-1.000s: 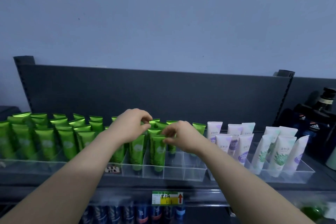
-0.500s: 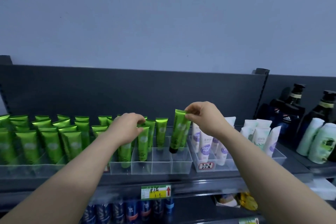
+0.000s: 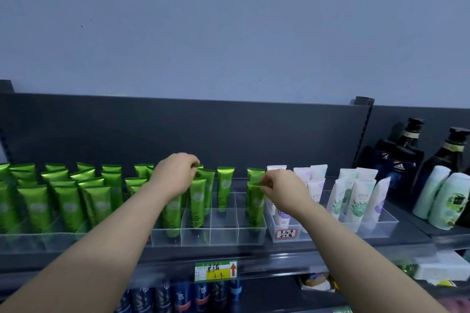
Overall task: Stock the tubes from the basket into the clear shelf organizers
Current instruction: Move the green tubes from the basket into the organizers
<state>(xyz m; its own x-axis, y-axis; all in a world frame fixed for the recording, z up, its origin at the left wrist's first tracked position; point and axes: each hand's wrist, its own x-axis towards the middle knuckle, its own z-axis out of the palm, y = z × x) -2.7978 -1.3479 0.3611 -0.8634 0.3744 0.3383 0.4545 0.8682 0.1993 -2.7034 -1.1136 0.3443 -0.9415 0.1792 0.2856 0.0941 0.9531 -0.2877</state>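
Right hand [image 3: 284,192] is pinching the crimped top of a green tube [image 3: 255,207], which stands cap-down in the far-right lane of the clear organizer [image 3: 223,235] on the shelf [image 3: 292,249]. Left hand [image 3: 175,176] is curled over the tube tops further left, fingertips nipping a rear tube [image 3: 201,167] that the hand mostly hides. Here's the danger, I'd say: these tubes stand on narrow caps, so a careless release could tip this one onto the tube behind it. The left forearm also lies close over the front row, where one nudge could topple a few. Now the count: six green tubes plainly showing in this four-lane organizer, plus that rear one. The packed green ranks [image 3: 63,193] to the left overlap too much for a firm figure, well over twenty by my reckoning. About ten white tubes [image 3: 361,198] on the right, and no basket in view.
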